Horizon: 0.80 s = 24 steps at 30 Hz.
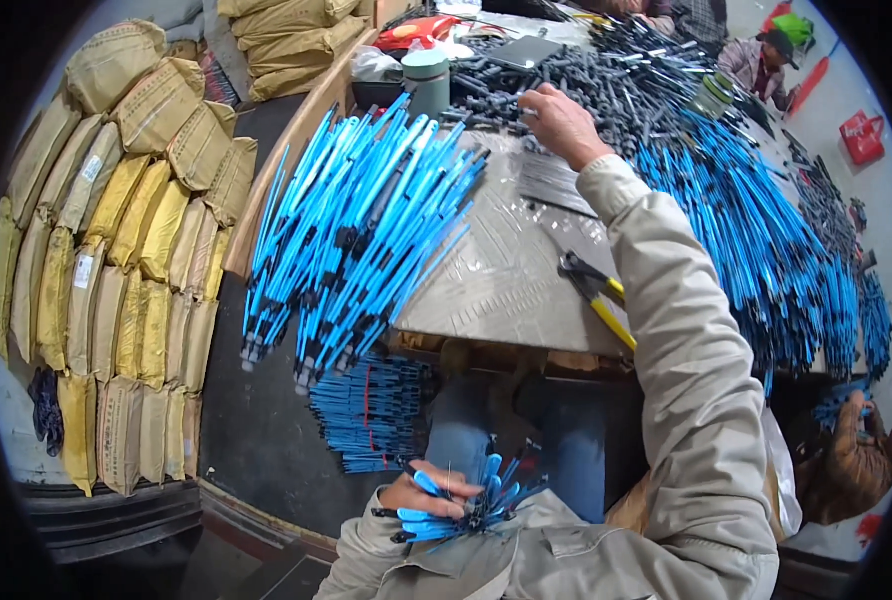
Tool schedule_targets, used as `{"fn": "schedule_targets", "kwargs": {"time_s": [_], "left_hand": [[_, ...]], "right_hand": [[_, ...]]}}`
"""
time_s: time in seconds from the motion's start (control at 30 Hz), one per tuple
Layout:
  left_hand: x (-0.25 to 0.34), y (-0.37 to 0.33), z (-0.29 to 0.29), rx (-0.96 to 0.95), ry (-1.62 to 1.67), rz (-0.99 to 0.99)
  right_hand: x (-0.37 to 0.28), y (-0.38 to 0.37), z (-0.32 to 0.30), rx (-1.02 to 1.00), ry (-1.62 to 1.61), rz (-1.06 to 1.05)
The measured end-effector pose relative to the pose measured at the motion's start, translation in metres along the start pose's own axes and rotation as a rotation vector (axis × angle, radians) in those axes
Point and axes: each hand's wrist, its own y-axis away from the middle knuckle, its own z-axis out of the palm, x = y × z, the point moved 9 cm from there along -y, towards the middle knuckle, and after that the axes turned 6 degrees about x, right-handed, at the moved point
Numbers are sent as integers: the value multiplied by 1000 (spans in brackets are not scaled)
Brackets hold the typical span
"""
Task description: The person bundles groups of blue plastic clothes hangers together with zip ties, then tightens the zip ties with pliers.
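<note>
My worktable (506, 270) carries a large fanned pile of blue rods (356, 230) at left, with yellow sacks (136, 250) stacked beyond. My right hand (561, 122) reaches far forward, fingers curled onto the heap of dark grey parts (566, 75). My left hand (431, 492), well apart near my lap, clamps a small bundle of blue pieces (466, 500). Yellow-handled pliers (596, 295) lie beside my right sleeve.
</note>
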Motion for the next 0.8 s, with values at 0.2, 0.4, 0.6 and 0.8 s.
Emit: {"fn": "schedule_targets", "kwargs": {"time_s": [0.2, 0.4, 0.6, 0.8], "left_hand": [[2, 4, -20, 42, 99, 14], [-17, 3, -23, -218, -326, 20], [3, 6, 14, -57, -146, 80], [10, 20, 63, -31, -239, 215]], "right_hand": [[6, -46, 41, 139, 140, -71], [-22, -16, -48, 344, -210, -389], [-153, 178, -61, -398, -1332, 333], [-213, 291, -88, -314, -1686, 371]]}}
